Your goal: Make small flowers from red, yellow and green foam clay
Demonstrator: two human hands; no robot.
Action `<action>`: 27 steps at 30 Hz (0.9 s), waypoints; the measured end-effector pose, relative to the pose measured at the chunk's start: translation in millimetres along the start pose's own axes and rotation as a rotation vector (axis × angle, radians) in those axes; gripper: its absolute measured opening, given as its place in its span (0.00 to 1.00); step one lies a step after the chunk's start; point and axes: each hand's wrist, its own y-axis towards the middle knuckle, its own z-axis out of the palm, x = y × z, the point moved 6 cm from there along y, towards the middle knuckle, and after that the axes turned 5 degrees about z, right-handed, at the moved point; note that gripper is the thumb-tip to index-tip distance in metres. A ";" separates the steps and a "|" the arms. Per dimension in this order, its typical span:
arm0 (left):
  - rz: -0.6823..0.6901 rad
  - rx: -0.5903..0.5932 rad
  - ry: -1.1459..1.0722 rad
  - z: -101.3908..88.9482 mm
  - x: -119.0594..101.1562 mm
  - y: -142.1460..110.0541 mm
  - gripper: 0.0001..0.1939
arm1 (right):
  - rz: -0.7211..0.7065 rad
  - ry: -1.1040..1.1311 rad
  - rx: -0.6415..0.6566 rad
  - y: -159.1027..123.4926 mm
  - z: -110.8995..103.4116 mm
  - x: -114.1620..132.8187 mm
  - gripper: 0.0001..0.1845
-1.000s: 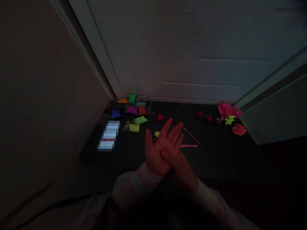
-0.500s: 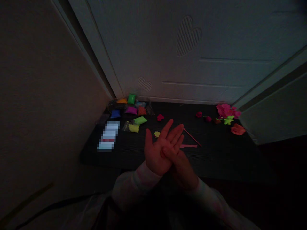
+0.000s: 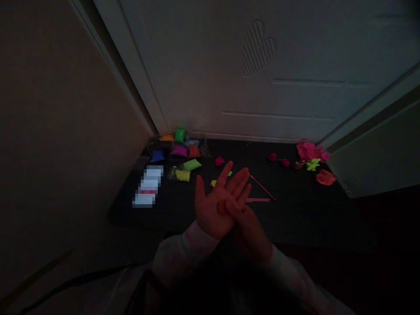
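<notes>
Compared with half a second ago, the small orange-red lump [image 3: 222,207] shows more fully, as a rounded bump just left of the right hand's [image 3: 251,229] thumb; before, only a sliver of it was visible. The left hand [image 3: 216,210] has shifted slightly left, so its fingers now cover more of the yellow piece [image 3: 213,183] and expose some of a green piece [image 3: 230,173] beyond them. Judging by this, the lump is being worked against the palm rather than carried anywhere.

The left hand is turned palm up, released, with thumb out to the left and fingers spread toward the far side; the lump rests in the middle of its palm. The right hand crosses in from the right, its thumb at the lump's edge. Its other fingers are hidden, so I cannot tell whether it grasps anything. Both hands are above the near part of the counter [image 3: 311,210]. A pink stick [image 3: 263,187] and a flat pink tool [image 3: 258,200] lie to their right.
</notes>
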 end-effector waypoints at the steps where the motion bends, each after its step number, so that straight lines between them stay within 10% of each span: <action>1: -0.001 -0.001 0.001 -0.1 0.0 -0.1 0.34 | 0.002 -0.014 -0.013 0.2 -0.8 -0.2 0.16; 27: 0.049 -0.050 0.006 -4.0 -3.1 1.7 0.34 | -0.045 -0.161 0.000 1.4 -2.6 -5.6 0.26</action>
